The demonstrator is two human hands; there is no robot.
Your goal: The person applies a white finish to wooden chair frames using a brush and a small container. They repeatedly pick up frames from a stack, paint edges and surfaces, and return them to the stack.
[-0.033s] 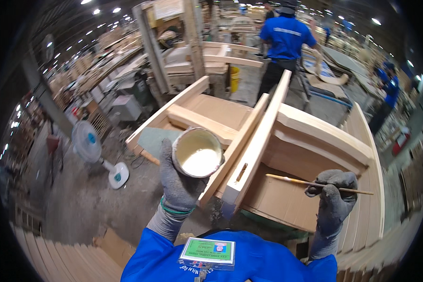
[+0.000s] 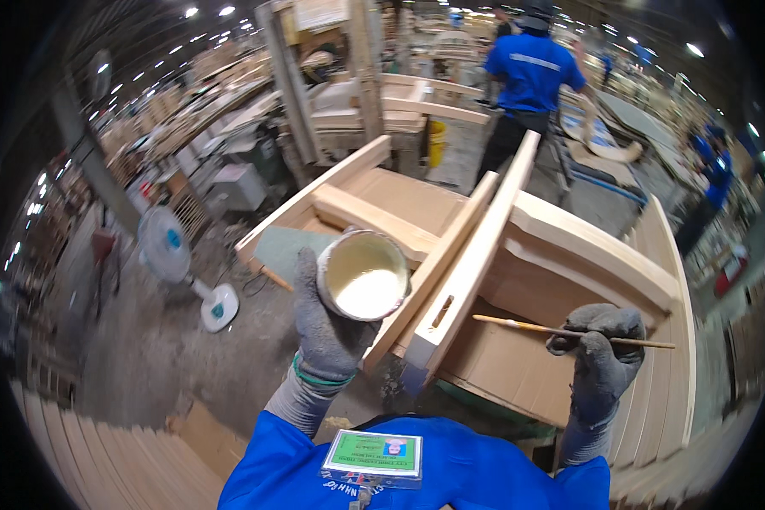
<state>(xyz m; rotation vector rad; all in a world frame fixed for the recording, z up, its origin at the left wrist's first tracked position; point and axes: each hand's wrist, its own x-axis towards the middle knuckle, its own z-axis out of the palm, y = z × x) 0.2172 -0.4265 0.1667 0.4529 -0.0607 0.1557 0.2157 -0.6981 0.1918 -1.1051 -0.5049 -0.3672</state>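
Note:
My left hand (image 2: pixel 325 333), in a grey work glove, is wrapped round a round cup (image 2: pixel 336 270) with a pale, creamy liquid (image 2: pixel 367 293) in it. The cup's open top faces up toward me. In my gloved right hand (image 2: pixel 602 347) a thin wooden stick (image 2: pixel 518 324) is pinched between thumb and fingers, lying nearly level with its tip pointing left. Between my hands stands a light wooden frame post (image 2: pixel 476 263) with a slot (image 2: pixel 441 312) cut near its close end. The stick's tip appears over the frame's right section, touching nothing that I can make out.
A second wooden frame (image 2: pixel 374 219) adjoins on the left, with a grey-green sheet (image 2: pixel 285 248) on its corner. A white fan (image 2: pixel 166 245) stands on the floor at left. Slatted wood (image 2: pixel 654 340) lies at right. A person in a blue shirt (image 2: pixel 531 72) stands ahead.
The surroundings have shifted slightly to the right in the picture. Both hands keep their grips on the cup and the stick, almost in the same places.

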